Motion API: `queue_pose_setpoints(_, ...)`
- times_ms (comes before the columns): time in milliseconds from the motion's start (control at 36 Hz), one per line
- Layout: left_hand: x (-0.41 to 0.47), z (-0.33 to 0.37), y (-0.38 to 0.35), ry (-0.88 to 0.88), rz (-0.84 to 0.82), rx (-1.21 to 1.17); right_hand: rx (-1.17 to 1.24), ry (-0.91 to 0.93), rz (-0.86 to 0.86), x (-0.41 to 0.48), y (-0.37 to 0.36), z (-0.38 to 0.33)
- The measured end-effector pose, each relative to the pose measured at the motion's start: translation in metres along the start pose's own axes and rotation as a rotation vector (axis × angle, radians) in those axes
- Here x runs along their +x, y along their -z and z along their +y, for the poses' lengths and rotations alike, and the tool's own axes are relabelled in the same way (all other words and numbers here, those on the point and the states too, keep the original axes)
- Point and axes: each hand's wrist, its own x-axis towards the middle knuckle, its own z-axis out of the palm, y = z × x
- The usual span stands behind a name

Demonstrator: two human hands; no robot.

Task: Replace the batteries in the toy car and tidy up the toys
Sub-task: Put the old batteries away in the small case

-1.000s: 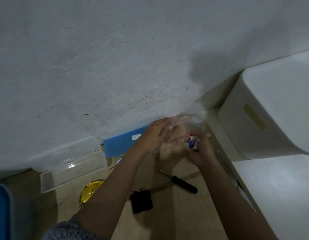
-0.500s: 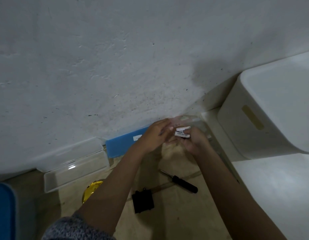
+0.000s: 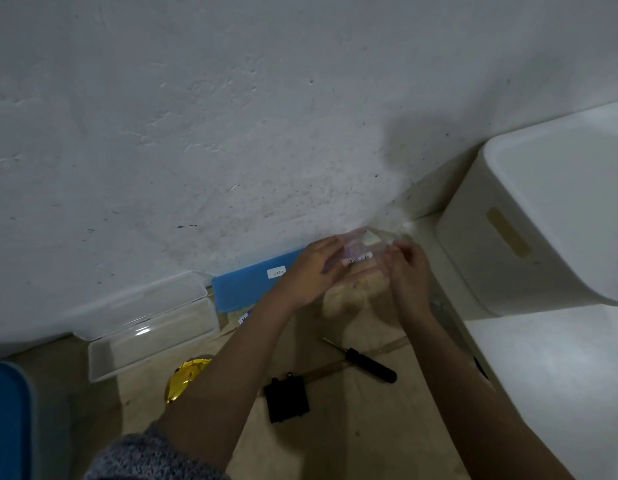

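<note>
Both hands meet at a clear packet [image 3: 364, 252] of batteries: the left hand [image 3: 312, 271] grips its left end, the right hand [image 3: 406, 271] its right. The packet's long axis runs between them. The screwdriver [image 3: 364, 362] and black battery cover [image 3: 286, 398] lie on the floor behind the hands, nearer the body.

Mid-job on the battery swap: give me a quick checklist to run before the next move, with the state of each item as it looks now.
1. Both hands on the clear packet: ok; left hand and right hand flank it near the wall.
2. Packet opened, batteries free: cannot tell; it is blurred and partly covered.
3. Screwdriver within reach: ok; it lies on the floor below the hands.
4. Black cover to hand: ok; it lies on the floor by the left forearm.
5. Toy car in view: not ok; I cannot pick it out.
6. Clear tray free for tidying: ok; it looks empty, by the wall.
</note>
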Motion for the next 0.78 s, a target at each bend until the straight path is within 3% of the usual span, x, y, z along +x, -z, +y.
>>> queue_pose_setpoints(111,-0.004,0.000,-0.007,-0.061,0.016,0.097,-0.290,0.401,-0.086,-0.005,0.000,0.003)
queue_pose_setpoints(194,-0.007,0.000,-0.015,-0.112,0.040,0.230,-0.560,0.548,-0.182,0.001,-0.001,0.024)
queue_pose_setpoints(583,-0.006,0.011,-0.030,-0.058,0.076,0.404,-0.597,0.703,-0.139,0.005,0.004,0.035)
queue_pose_setpoints(778,-0.015,0.030,-0.020,0.041,0.014,0.286,-0.585,0.721,-0.204,0.004,0.006,0.028)
